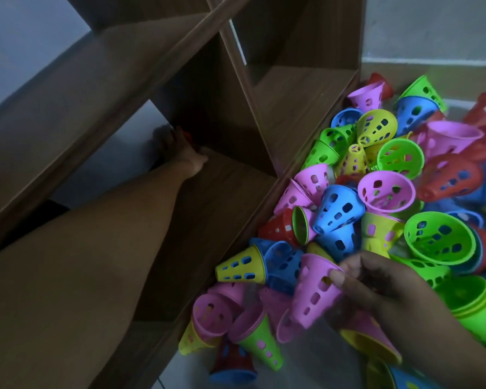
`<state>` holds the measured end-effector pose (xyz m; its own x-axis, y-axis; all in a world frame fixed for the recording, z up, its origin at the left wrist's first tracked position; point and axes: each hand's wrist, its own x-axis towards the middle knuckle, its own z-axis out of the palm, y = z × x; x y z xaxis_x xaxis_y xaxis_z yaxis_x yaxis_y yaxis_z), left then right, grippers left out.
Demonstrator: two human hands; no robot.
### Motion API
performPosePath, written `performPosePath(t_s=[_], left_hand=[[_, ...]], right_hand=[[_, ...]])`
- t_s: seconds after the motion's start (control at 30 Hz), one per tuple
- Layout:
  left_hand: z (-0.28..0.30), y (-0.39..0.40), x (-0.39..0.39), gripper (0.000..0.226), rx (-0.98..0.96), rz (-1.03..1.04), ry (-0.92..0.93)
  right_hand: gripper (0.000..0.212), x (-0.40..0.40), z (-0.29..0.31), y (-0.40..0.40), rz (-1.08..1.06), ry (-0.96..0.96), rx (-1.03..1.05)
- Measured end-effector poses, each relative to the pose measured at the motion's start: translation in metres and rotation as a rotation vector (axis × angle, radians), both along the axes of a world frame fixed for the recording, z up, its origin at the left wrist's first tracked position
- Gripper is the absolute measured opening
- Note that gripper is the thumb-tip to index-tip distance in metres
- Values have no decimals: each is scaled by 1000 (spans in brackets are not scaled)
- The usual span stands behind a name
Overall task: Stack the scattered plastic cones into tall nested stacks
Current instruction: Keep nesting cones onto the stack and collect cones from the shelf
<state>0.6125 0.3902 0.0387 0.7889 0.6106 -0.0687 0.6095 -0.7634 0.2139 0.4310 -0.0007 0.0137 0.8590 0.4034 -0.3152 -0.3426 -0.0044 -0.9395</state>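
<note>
Barely started, judging by the mess. Huge pile of cones point(376, 192) heaped on the floor right against the side of a brown wooden shelf point(236, 192), nearly all loose and pointing every which way: pink, blue, green, yellow, red, all with little cut-out holes.

Right hand point(376, 287) down at the near edge of the pile, thumb and fingertips pinching the wide rim of a pink cone point(314, 293), narrow end pointing down and away. Pink cone lying among the others, touching a blue one on its left; hard to say whether lifted clear or resting on the heap.

Left hand point(180, 147) stretched deep into a shelf compartment, wrist bent, fingers reaching into the dark corner. Bit of red point(186, 135) showing by the fingertips there, maybe a cone, too dim to call. Whether closed round anything, can't tell.

Done so far: only a few short nestings visible. Couple of green ones point(472, 310) slotted together at far right, a pink inside a green point(260, 342) at the bottom, a few pairs here and there. Nothing tall anywhere in view.

Left to do: pretty much everything. Dozens of singles to gather and slot together, plus merging those little pairs into proper towers.
</note>
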Motion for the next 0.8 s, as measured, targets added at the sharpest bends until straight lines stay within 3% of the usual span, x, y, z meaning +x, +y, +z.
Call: performPosePath(t_s=[0.13, 0.27, 0.33, 0.47, 0.63, 0.8], left_hand=[[0, 0, -4, 97, -13, 18, -66], [2, -14, -14, 45, -62, 15, -170], [1, -17, -21, 29, 50, -19, -199], [16, -33, -46, 30, 80, -71, -220], [31, -61, -89, 13, -143, -20, -253], [53, -100, -144, 12, -368, -93, -273]], right_hand=[[24, 1, 2, -1, 15, -24, -30], [38, 0, 5, -1, 43, -46, -59], [44, -2, 7, -2, 28, -7, -26], [24, -6, 22, -5, 35, -47, -6], [20, -19, 54, -9, 53, -152, -59], [18, -44, 80, -17, 79, -262, -146]])
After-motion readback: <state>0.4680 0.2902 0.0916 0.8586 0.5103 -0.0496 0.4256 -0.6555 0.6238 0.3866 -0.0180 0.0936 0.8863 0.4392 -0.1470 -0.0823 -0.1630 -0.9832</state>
